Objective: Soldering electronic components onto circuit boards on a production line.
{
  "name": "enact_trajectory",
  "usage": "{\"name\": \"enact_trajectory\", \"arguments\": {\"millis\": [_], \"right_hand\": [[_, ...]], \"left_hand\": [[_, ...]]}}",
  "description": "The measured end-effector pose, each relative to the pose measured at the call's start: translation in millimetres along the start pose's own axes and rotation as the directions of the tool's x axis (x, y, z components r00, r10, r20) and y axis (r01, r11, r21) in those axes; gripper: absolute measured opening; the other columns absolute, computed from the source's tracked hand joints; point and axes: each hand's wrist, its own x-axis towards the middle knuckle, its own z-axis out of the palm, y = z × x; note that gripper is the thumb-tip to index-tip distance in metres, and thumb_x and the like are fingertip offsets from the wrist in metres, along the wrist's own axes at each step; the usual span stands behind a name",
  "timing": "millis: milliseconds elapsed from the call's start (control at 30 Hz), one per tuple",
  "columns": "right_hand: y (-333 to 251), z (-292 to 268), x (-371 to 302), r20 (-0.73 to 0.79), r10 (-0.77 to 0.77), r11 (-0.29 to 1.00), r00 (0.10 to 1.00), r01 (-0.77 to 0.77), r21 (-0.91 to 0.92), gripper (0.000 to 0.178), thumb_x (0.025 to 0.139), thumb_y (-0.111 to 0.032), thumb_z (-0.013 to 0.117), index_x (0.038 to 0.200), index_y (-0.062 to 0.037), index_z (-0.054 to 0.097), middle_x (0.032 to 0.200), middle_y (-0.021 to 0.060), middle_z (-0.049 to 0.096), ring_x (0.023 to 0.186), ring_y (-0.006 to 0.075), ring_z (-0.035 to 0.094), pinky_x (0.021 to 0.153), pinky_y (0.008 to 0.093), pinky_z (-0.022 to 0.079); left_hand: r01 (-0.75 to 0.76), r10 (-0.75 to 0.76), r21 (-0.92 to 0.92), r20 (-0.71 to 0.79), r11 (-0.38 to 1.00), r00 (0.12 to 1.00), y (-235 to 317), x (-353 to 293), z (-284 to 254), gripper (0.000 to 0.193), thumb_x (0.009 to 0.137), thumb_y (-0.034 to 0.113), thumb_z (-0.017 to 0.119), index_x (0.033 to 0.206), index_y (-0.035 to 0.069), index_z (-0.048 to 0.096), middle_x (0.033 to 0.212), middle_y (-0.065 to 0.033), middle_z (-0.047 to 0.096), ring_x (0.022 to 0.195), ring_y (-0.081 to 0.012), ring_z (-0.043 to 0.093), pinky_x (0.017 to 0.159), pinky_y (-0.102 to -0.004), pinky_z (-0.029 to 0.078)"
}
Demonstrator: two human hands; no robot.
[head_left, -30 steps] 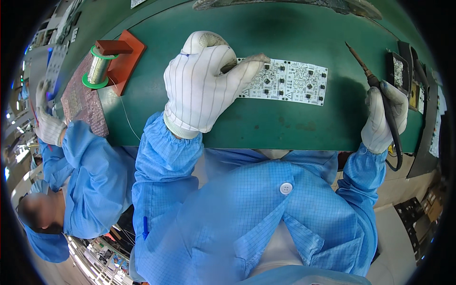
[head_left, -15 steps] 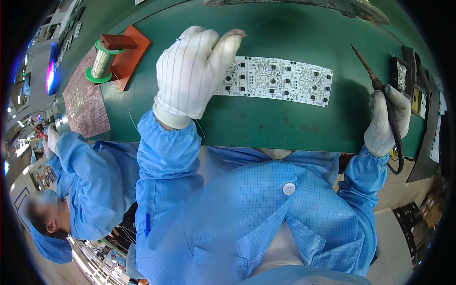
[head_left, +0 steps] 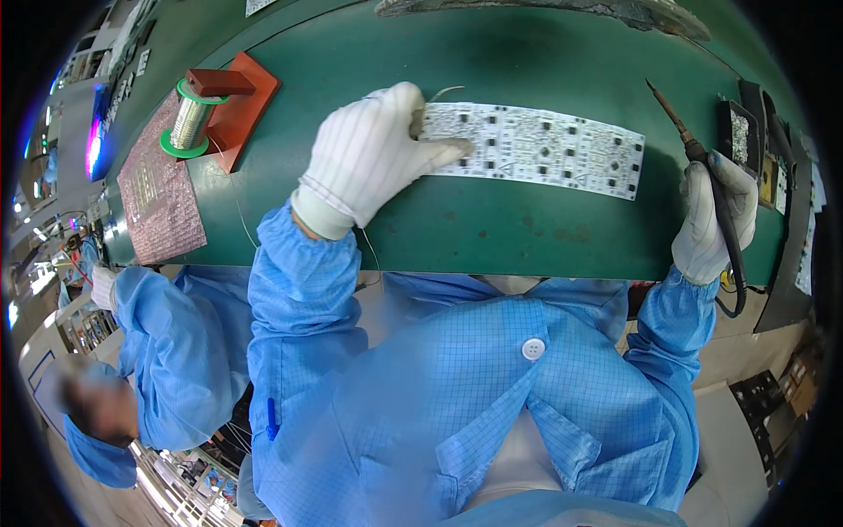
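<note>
My gloved left hand [head_left: 373, 154] is at the left end of a white circuit board panel [head_left: 553, 151], its thumb over the board's face and its curled fingers at the end edge. A thin solder wire [head_left: 446, 90] runs through this hand; its curved tip pokes out beyond the fingers, and more wire trails below the wrist. The board lies on the green mat with several small black parts on it. Off to the right, my gloved right hand [head_left: 716, 215] is closed around the handle of a soldering iron [head_left: 694, 149], whose tip points up and left, apart from the board.
A solder spool [head_left: 189, 123] with green flanges sits on a red-brown stand [head_left: 250, 97] at the left. Near it lies pink bubble wrap [head_left: 158, 198]. A small black tray [head_left: 740, 132] stands at the far right. A co-worker in blue [head_left: 180, 360] sits on the left.
My left hand has come down onto the board's left end, its thumb now over the board. The board has shifted to the right. My right hand has barely moved.
</note>
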Motion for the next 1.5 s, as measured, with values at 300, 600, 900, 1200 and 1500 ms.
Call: {"name": "enact_trajectory", "arguments": {"millis": [300,600,900,1200,1500], "right_hand": [[2.8,2.0,-1.9,-0.022,0.015,0.999,1.0,-0.013,0.052,0.02,0.085,-0.008,0.068,0.103,-0.0006,0.061,0.086,0.01,0.064,0.071,0.0128,0.062,0.065,0.0237,0.05],[4.8,3.7,-2.2,-0.022,0.011,0.999,1.0,-0.01,0.037,0.019,0.087,-0.008,0.066,0.104,-0.0012,0.061,0.085,0.0107,0.065,0.072,0.0124,0.062,0.066,0.0236,0.051],[4.9,4.8,-3.1,-0.025,0.051,0.998,0.998,-0.05,0.038,0.019,0.087,-0.008,0.066,0.103,-0.0011,0.061,0.084,0.0105,0.066,0.071,0.0125,0.062,0.066,0.0234,0.051],[6.8,3.9,-3.2,-0.011,0.011,1.0,1.0,-0.011,0.013,0.018,0.087,-0.007,0.066,0.103,-0.0009,0.061,0.085,0.0107,0.066,0.072,0.012,0.062,0.066,0.0246,0.05],[0.8,14.0,2.0,0.053,0.067,0.985,0.996,-0.057,-0.164,0.029,0.095,-0.01,0.057,0.123,-0.0074,0.063,0.084,0.0052,0.065,0.069,0.0065,0.058,0.056,0.0195,0.044]], "left_hand": [[-0.18,0.168,-0.025,-0.255,0.983,0.952,-4.6,1.7,11.7,0.026,0.086,0.026,0.067,0.079,0.003,0.057,0.07,-0.0151,0.06,0.066,-0.0332,0.063,0.058,-0.0363,0.05],[-0.081,0.002,-0.226,-0.332,0.971,0.943,-3.7,-0.4,14.9,0.02,0.085,0.02,0.067,0.082,0.003,0.057,0.072,-0.0145,0.062,0.065,-0.0332,0.063,0.058,-0.0379,0.051],[-0.142,0.065,-0.258,-0.285,0.956,0.956,-6.3,-0.9,16.4,0.019,0.082,0.019,0.068,0.078,0.005,0.056,0.071,-0.0131,0.062,0.065,-0.0322,0.062,0.058,-0.038,0.05],[-0.141,0.071,-0.173,-0.36,0.975,0.93,-9.9,-0.7,17.1,0.02,0.079,0.019,0.07,0.075,0.004,0.059,0.073,-0.0119,0.061,0.065,-0.0314,0.061,0.058,-0.0373,0.049],[-0.218,0.188,-0.027,-0.41,0.975,0.892,-17.7,0.4,15.2,0.019,0.08,0.017,0.071,0.072,0.004,0.06,0.068,-0.0093,0.059,0.062,-0.0293,0.059,0.055,-0.0357,0.048]]}}
